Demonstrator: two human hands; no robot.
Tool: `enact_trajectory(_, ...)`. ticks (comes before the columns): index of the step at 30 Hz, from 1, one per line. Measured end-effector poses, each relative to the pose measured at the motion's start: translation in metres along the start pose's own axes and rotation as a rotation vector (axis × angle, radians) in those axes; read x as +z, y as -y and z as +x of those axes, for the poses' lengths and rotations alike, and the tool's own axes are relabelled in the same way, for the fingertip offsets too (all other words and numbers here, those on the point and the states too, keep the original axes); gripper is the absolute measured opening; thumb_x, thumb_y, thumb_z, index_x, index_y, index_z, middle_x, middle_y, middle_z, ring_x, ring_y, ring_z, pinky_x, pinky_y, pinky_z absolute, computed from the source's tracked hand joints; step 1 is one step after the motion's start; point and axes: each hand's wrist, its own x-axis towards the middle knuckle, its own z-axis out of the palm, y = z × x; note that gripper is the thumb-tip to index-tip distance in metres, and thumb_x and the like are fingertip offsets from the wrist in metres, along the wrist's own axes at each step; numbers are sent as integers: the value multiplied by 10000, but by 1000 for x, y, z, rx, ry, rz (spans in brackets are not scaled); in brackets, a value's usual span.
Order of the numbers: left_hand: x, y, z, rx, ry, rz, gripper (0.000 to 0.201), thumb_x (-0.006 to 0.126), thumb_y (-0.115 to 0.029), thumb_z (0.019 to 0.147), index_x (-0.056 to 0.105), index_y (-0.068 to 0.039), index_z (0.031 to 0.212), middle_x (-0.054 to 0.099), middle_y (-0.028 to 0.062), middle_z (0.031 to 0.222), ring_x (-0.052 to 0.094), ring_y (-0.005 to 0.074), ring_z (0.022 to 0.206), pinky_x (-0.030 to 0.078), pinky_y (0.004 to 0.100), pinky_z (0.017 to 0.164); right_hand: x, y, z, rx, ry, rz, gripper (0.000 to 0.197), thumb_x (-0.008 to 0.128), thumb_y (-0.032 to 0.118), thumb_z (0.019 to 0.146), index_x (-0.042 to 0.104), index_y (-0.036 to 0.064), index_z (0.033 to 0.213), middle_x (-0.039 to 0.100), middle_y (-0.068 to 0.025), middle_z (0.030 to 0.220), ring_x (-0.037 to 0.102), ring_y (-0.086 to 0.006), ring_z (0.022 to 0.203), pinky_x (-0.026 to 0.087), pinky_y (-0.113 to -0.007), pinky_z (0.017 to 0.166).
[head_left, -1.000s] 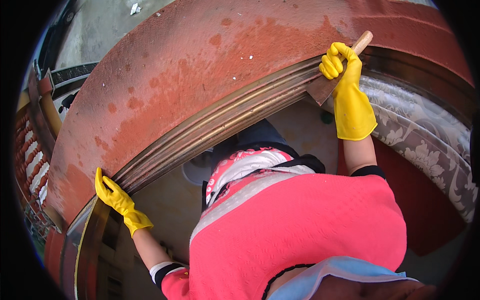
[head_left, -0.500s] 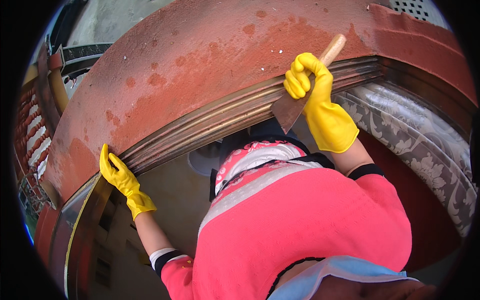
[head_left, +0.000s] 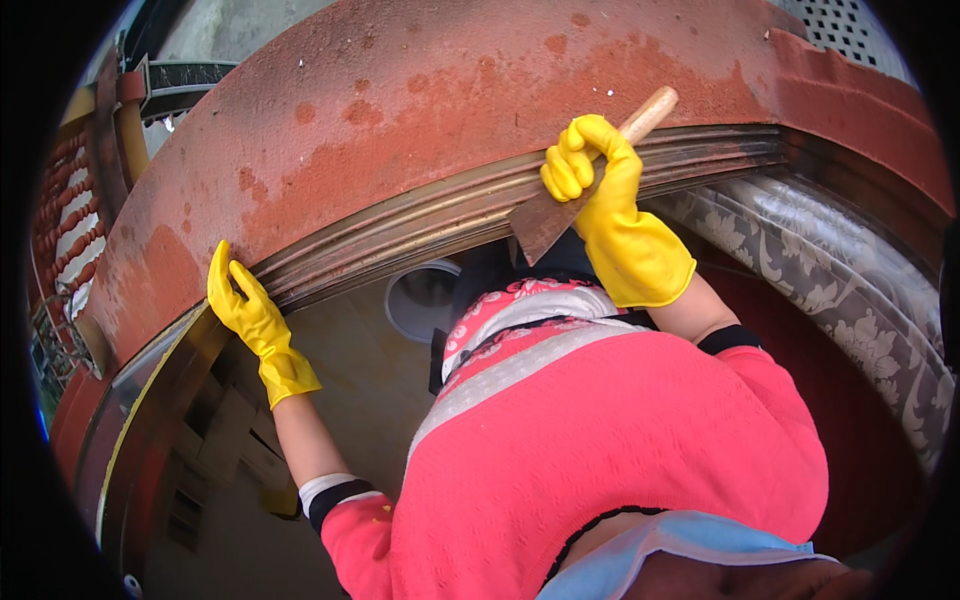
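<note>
My right hand [head_left: 630,230], in a yellow rubber glove, is closed around a scraper [head_left: 543,222]. Its wooden handle points up and to the right, and its flat, rusty-looking blade points down to the left. The blade hangs over the inner edge of a brown metal window track [head_left: 420,222]; whether it touches the track I cannot tell. My left hand [head_left: 252,320], gloved the same way, is at the track's left end, beside the window frame's edge. Its fingers are stretched out, with the thumb apart, and it holds nothing.
Beyond the track curves a reddish sill [head_left: 430,130] with dark wet-looking spots and small white specks. A round white bucket [head_left: 392,305] stands below. A patterned grey curtain [head_left: 840,300] hangs at right, a glazed window sash [head_left: 150,420] at left, and a red baluster railing [head_left: 72,215] farther left.
My right hand has shifted left along the track with the scraper still in its grip. My left hand stays near the track's left end. The view has moved slightly, showing more of the bucket.
</note>
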Motion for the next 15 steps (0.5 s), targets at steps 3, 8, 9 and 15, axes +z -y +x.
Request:
enact_trajectory(3,3,2,3,10,-4,6,249,581,-56,975,667,-8,1203,680,138,1192,633,286,1075,461,369,989,33,-61,-2,-39,91,-95,193,563,141,899,567,14,754,474,-84,523,505,-241,433,447,-359,448)
enact_trajectory(8,-1,3,0,5,-7,-46,248,573,-51,982,664,4,1206,681,140,1192,634,276,1085,458,361,997,28,-67,-1,-45,213,-180,192,553,129,941,604,1,808,571,-91,585,611,-234,521,510,-343,536)
enact_trajectory(9,0,4,0,17,-13,-49,248,572,-53,984,663,5,1207,683,141,1191,634,276,1085,457,361,997,28,-64,-2,-31,246,-210,187,557,139,948,612,7,827,582,-90,596,618,-230,533,527,-344,569)
enact_trajectory(15,3,10,-2,13,-17,-106,267,559,-86,1000,649,10,1232,666,145,1233,613,281,1134,434,369,1030,-6,16,-24,-369,135,-234,187,574,130,941,622,-12,829,509,-71,539,507,-193,437,421,-287,463)
